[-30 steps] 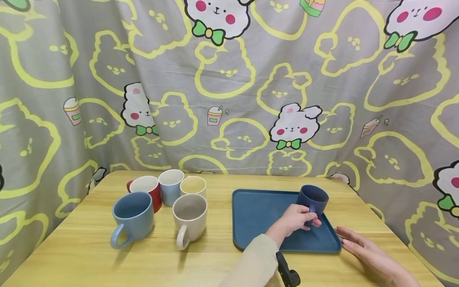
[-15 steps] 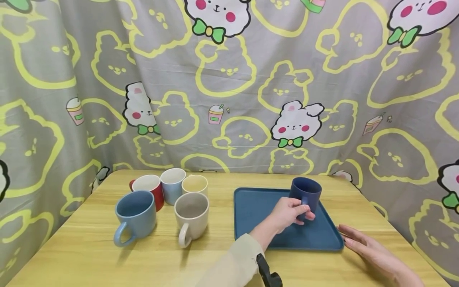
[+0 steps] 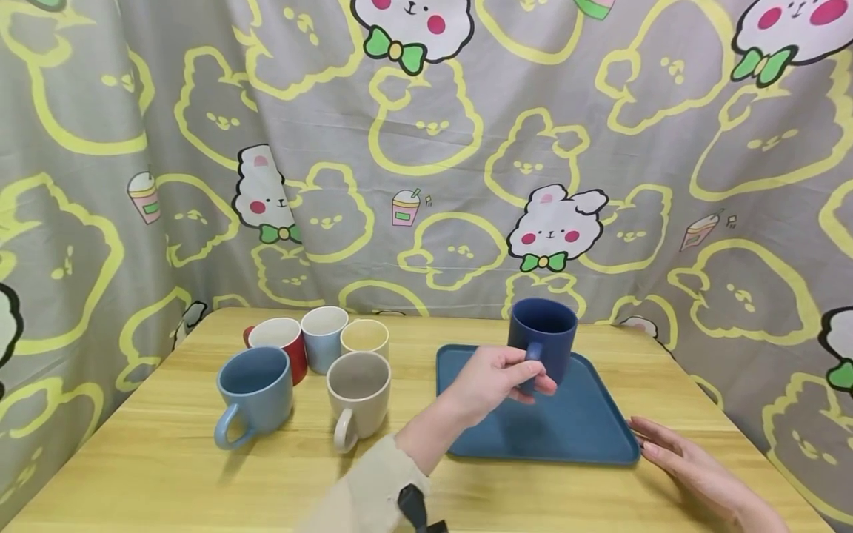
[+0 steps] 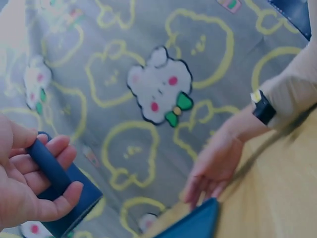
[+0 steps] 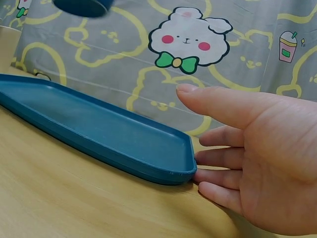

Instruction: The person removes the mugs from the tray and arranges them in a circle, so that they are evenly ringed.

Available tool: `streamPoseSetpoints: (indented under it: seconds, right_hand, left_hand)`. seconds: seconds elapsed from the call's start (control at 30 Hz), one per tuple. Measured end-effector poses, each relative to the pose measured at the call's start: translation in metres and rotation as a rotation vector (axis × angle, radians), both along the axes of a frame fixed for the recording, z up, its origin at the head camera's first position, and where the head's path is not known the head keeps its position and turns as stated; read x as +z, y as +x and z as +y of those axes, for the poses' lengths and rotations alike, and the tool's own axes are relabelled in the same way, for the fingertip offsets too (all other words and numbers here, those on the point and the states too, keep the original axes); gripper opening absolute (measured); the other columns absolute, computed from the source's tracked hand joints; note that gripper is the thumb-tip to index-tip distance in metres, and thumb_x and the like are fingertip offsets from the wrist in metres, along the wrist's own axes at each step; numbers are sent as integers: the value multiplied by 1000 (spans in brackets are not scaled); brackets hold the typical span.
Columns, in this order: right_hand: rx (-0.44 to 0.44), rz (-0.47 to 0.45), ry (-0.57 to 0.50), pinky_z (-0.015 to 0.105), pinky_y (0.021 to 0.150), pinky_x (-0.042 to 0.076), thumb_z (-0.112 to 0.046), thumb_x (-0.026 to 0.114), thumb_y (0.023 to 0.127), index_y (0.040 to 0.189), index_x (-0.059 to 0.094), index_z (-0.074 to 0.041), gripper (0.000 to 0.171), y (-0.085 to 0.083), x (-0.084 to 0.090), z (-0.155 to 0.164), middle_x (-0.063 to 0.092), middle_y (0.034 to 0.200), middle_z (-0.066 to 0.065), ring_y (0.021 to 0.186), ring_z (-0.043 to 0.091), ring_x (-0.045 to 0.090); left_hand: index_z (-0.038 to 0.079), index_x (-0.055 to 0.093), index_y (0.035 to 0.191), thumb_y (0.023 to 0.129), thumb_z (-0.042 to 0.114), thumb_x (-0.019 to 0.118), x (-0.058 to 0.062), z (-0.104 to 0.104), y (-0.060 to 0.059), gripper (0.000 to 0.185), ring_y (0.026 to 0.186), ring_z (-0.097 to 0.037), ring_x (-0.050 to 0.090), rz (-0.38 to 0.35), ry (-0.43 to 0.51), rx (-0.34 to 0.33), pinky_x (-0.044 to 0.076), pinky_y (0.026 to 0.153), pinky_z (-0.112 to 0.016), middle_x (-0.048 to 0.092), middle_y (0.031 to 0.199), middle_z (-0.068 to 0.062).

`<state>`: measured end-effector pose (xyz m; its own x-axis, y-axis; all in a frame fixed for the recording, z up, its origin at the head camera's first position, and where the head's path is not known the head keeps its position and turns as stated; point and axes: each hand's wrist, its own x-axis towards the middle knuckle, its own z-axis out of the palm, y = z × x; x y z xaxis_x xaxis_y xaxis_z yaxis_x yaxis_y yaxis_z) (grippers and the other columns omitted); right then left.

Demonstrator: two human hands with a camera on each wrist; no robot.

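A navy mug (image 3: 553, 340) is held in the air over the blue tray (image 3: 573, 429), upright or nearly so. My left hand (image 3: 489, 377) grips it by the handle; in the left wrist view, curled fingers and thumb close round that handle (image 4: 49, 166). At the tray's right edge, my right hand (image 3: 700, 474) has its fingers extended. The right wrist view puts the fingertips of the right hand (image 5: 267, 153) against the tray's corner, thumb raised, with the mug's base (image 5: 84, 7) well above the tray surface.
Several mugs stand grouped on the left of the wooden table (image 3: 220, 488): a large blue one (image 3: 266, 407), a beige one (image 3: 363, 407), a red one (image 3: 293, 363), a light blue one (image 3: 323, 352) and a yellow one (image 3: 380, 344). A patterned curtain (image 3: 433, 148) hangs behind.
The left hand has lifted the navy mug off the right part of the tray and moved it up and leftward. The right hand stays at the tray's edge.
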<state>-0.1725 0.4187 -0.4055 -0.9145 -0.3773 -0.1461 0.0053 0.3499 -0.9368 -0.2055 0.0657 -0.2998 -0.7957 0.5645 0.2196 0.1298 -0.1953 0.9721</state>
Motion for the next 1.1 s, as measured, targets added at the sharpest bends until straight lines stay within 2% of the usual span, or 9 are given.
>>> streamPoseSetpoints:
  seconds: [0.33, 0.43, 0.6, 0.8, 0.97, 1.03, 1.1]
  right_hand:
    - [39, -25, -41, 9, 87, 34, -15, 32, 102, 140, -1, 15, 59, -2, -3, 2, 40, 124, -34, 112, -14, 40]
    - [50, -22, -48, 9, 86, 35, -14, 31, 102, 140, -1, 15, 58, -2, -3, 5, 40, 125, -34, 111, -14, 40]
    - [58, 17, -47, 10, 85, 36, -11, 31, 101, 139, 3, 16, 54, -1, -4, 10, 40, 126, -34, 111, -14, 41]
    - [84, 30, -70, 10, 85, 36, -8, 30, 101, 140, 9, 16, 51, -2, -6, 12, 41, 126, -33, 111, -14, 41]
    - [116, 12, -95, 10, 85, 36, -7, 31, 101, 141, 7, 15, 51, -4, -7, 11, 41, 127, -33, 112, -13, 41]
    - [130, 14, -123, 10, 86, 36, -6, 31, 101, 144, 12, 7, 49, -5, -8, 11, 41, 128, -32, 113, -13, 41]
    - [149, 16, -161, 10, 87, 36, -4, 30, 100, 146, 21, -6, 46, -6, -8, 11, 41, 130, -30, 114, -11, 41]
  left_hand:
    - [-18, 58, 95, 93, 11, 53, 33, -78, 24, 30, 85, -21, 66, 96, -13, 50, 53, 73, -36, 67, 90, -23]
    - [-17, 58, 95, 94, 12, 52, 38, -103, 32, 30, 85, -21, 66, 103, -27, 92, 53, 74, -38, 68, 89, -21]
    - [-17, 57, 91, 95, 11, 52, 42, -142, 42, 29, 85, -23, 66, 172, -58, 153, 53, 75, -39, 67, 88, -21]
    - [-14, 61, 89, 94, 9, 52, 35, -187, 56, 25, 80, -23, 66, 256, -115, 226, 53, 72, -36, 69, 84, -10]
    - [-11, 60, 89, 96, 3, 47, 19, -220, 72, 20, 78, -20, 66, 275, -153, 261, 53, 71, -35, 70, 83, -5]
    - [-10, 60, 90, 96, 0, 45, 11, -231, 77, 19, 79, -19, 66, 276, -147, 256, 53, 71, -33, 69, 84, -5]
    - [-8, 60, 91, 96, -2, 43, 2, -240, 82, 19, 82, -19, 66, 272, -149, 255, 53, 72, -32, 70, 86, -6]
